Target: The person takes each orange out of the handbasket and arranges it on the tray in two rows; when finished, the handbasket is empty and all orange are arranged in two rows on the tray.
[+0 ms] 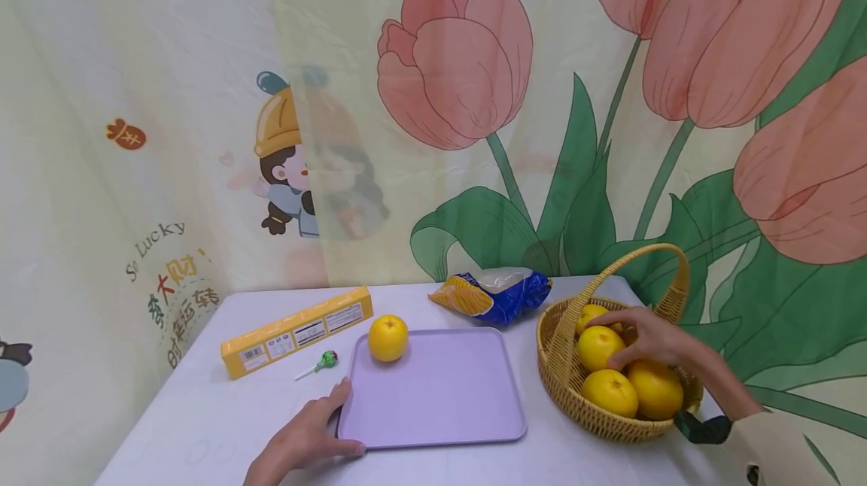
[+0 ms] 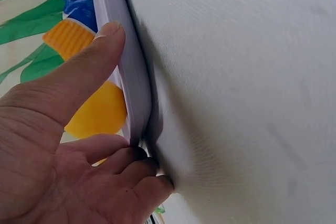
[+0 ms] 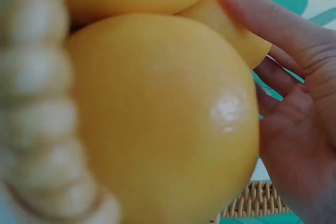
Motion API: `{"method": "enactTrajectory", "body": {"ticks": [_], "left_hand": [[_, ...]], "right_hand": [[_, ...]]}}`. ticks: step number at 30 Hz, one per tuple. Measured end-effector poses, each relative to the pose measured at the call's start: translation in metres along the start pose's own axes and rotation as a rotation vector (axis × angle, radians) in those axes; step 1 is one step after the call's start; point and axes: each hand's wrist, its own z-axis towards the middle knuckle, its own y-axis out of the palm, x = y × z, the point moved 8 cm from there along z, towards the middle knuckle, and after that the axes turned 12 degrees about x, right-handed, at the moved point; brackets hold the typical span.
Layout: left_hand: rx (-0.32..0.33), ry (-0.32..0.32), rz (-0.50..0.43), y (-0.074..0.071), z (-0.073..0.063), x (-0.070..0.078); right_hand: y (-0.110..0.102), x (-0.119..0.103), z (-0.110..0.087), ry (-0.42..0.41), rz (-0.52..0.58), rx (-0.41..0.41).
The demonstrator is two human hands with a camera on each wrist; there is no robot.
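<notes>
My left hand point(image 1: 306, 433) holds the near left corner of a lilac tray point(image 1: 440, 396), thumb along the near edge and fingers at the left side. In the left wrist view the thumb presses the tray's rim point(image 2: 137, 93) and the other fingers curl by the corner. One orange point(image 1: 388, 338) sits on the tray's far left corner. To the right, a wicker basket point(image 1: 565, 396) holds several more oranges. Reaching into it, my right hand point(image 1: 653, 335) has thumb and fingers round an orange point(image 1: 600, 349). A nearer orange point(image 3: 163, 119) fills most of the right wrist view.
A long yellow box point(image 1: 298, 332) lies at the back left, with a green-wrapped lollipop point(image 1: 328, 359) in front of it. Behind the tray is a blue and orange plastic bag point(image 1: 497, 294). The basket's tall handle point(image 1: 677, 268) arches beside my right hand. A printed curtain point(image 1: 339, 260) hangs behind the table.
</notes>
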Motion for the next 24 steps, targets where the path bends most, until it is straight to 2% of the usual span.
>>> {"method": "enactTrajectory", "body": {"ticks": [3, 11, 16, 19, 24], "left_hand": [[0.003, 0.000, 0.008, 0.000, 0.000, -0.001], [0.007, 0.005, 0.003, 0.000, 0.000, 0.001], [-0.001, -0.014, -0.001, 0.001, 0.000, -0.002], [-0.006, -0.022, -0.003, 0.002, 0.000, -0.003], [-0.001, -0.022, -0.008, 0.002, 0.000, -0.001]], "right_hand": [[-0.006, -0.003, -0.004, -0.019, 0.006, 0.066], [-0.023, -0.009, -0.012, 0.007, 0.144, 0.209], [-0.030, -0.013, -0.018, 0.013, 0.202, 0.254], [-0.035, -0.022, -0.021, -0.026, 0.267, 0.263], [-0.048, -0.051, -0.028, -0.188, 0.414, 0.249]]}}
